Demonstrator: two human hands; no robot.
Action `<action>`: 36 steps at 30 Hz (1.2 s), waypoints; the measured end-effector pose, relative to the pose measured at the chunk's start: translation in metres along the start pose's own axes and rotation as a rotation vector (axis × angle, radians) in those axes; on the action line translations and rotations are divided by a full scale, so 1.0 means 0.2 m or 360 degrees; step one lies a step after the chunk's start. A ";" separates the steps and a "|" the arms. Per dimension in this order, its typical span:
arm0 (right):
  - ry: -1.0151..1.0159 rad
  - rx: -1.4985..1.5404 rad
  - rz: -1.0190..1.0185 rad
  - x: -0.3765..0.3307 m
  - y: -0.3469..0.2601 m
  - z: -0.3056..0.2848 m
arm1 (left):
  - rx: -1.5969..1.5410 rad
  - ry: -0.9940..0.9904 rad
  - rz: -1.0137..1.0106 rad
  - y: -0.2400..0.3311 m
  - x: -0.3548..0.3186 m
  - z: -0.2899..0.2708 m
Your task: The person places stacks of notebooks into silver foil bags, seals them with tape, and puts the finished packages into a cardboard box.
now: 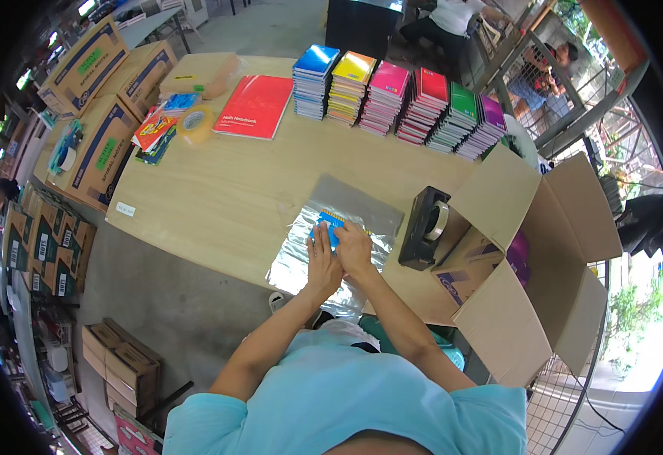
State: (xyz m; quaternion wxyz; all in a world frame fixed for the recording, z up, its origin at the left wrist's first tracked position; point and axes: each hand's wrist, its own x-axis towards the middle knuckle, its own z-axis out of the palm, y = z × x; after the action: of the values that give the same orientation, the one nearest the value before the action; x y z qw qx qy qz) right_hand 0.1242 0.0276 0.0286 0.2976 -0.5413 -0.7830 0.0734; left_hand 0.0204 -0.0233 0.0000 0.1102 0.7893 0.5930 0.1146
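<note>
A clear, shiny plastic sheet (330, 195) lies on the table in front of me, overhanging its near edge. On it is a small flat blue item with a yellow edge (330, 220), mostly covered by my hands; its kind is not clear. My left hand (322, 262) lies flat over the lower part of this item and the plastic, fingers stretched out. My right hand (354, 249) presses at the item's right side with its fingers bent inward. Whatever those fingers pinch is hidden.
Stacks of coloured notebooks (372, 85) line the table's far edge beside a large red notebook (254, 106). Left are a tape roll (196, 123) and cartons (104, 148). A black tape dispenser (419, 229) and an open cardboard box (498, 322) stand right. People are beyond the table.
</note>
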 end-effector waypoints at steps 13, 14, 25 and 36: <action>0.0089 -0.0183 0.0250 -0.02 -0.12 0.04 | -0.0039 0.0160 0.0106 -0.04 0.06 0.07; 0.0054 -0.0260 0.0253 -0.02 -0.12 0.04 | -0.0056 0.0157 0.0127 -0.04 0.07 0.07; -0.0395 -0.0565 0.0171 -0.12 -0.21 -0.04 | -0.0038 0.0399 0.0528 -0.38 -0.20 -0.17; -0.0031 -0.0204 0.0094 -0.41 -0.08 -0.02 | -0.0091 0.0316 0.0836 -0.45 0.15 -0.20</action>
State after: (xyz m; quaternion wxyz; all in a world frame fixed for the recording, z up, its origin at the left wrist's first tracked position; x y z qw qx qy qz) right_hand 0.1330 -0.0540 0.0079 0.2525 -0.5813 -0.7726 0.0370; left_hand -0.0665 0.0313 0.0114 0.0403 0.8975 0.3725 0.2327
